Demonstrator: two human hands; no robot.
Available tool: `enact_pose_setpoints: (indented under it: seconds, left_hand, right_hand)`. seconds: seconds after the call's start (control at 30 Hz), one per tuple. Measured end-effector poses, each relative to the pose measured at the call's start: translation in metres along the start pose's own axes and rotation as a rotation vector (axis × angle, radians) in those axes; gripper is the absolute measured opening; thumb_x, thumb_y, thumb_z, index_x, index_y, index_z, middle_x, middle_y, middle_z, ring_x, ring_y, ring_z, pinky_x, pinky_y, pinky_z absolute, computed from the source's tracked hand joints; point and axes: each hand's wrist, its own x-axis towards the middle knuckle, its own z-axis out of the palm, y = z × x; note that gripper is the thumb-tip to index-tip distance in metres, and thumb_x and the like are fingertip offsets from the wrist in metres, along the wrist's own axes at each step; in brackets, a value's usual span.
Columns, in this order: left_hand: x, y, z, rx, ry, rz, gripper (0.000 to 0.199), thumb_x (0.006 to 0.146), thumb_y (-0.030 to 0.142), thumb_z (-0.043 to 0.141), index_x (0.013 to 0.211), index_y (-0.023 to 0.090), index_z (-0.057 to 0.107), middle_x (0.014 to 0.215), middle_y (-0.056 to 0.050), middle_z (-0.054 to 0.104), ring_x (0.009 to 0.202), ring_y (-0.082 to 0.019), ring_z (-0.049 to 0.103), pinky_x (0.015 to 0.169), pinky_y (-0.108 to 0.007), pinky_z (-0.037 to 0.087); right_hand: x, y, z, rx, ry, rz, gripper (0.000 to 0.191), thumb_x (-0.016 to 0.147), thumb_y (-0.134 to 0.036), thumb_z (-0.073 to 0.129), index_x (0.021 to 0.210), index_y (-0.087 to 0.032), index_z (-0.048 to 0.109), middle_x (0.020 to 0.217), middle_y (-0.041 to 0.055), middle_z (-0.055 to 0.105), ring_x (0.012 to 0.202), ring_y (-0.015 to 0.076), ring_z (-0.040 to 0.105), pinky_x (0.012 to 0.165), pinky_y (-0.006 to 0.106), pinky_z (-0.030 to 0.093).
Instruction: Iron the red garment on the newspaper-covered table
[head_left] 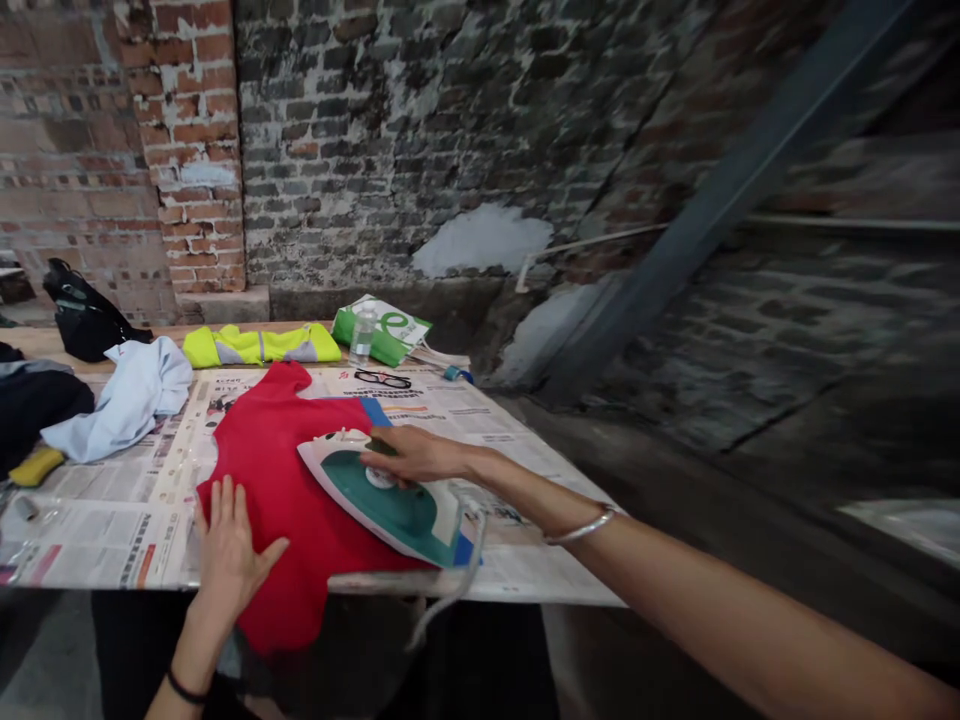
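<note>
A red garment (270, 450) with blue parts lies spread on the newspaper-covered table (517, 440), and its lower part hangs over the front edge. On the garment's right side rests a teal and white iron (390, 500), its pale cord trailing down past the edge. My right hand (412, 455) is wrapped round the iron's handle, which it partly hides. Fingers spread, my left hand (231, 545) lies on the left part of the red cloth and holds nothing.
Behind the garment are a yellow vest (262, 345), a clear bottle (362, 338), a green and white bag (390, 330) and glasses (382, 379). Light blue cloth (127, 400), dark clothes (37, 405) and a black bag (86, 315) lie left. A brick wall stands behind.
</note>
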Motion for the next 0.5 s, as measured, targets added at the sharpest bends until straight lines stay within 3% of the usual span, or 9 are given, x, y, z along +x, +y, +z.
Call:
enact_pose_setpoints:
  seconds: [0.1, 0.23, 0.37, 0.5]
  left_hand:
    - [0.033, 0.024, 0.000, -0.109, -0.060, 0.161, 0.079, 0.095, 0.059, 0.055, 0.158, 0.011, 0.045, 0.170, -0.021, 0.036, 0.160, -0.036, 0.029, 0.129, -0.061, 0.027]
    - [0.068, 0.047, 0.008, -0.164, -0.295, 0.212, 0.087, 0.094, 0.064, 0.057, 0.162, 0.013, 0.040, 0.172, -0.021, 0.032, 0.162, -0.038, 0.024, 0.131, -0.063, 0.021]
    - [0.069, 0.052, 0.013, -0.136, -0.337, 0.194, 0.096, 0.089, 0.077, 0.054, 0.164, 0.020, 0.038, 0.176, -0.015, 0.023, 0.163, -0.044, 0.012, 0.130, -0.071, 0.010]
    - [0.062, 0.053, 0.008, -0.111, -0.314, 0.179, 0.095, 0.089, 0.080, 0.051, 0.164, 0.022, 0.039, 0.175, -0.014, 0.024, 0.163, -0.046, 0.012, 0.129, -0.072, 0.009]
  right_hand:
    - [-0.006, 0.004, 0.008, 0.157, 0.052, 0.007, 0.030, 0.103, -0.048, 0.056, 0.099, -0.019, 0.065, 0.068, -0.0003, 0.069, 0.056, 0.0171, 0.066, 0.056, 0.025, 0.050]
    - [-0.019, 0.005, 0.023, 0.043, 0.169, 0.184, 0.029, 0.108, -0.042, 0.049, 0.108, -0.016, 0.064, 0.066, 0.0016, 0.070, 0.054, 0.0173, 0.067, 0.053, 0.023, 0.047]
    - [-0.023, 0.010, 0.022, -0.083, 0.174, 0.287, 0.037, 0.111, -0.042, 0.044, 0.116, -0.012, 0.065, 0.071, 0.0083, 0.076, 0.066, 0.0217, 0.075, 0.064, 0.026, 0.051]
    - [0.009, 0.016, 0.007, -0.253, 0.267, 0.342, 0.044, 0.111, -0.041, 0.045, 0.125, -0.006, 0.068, 0.089, 0.0180, 0.081, 0.097, 0.0287, 0.079, 0.083, 0.030, 0.053]
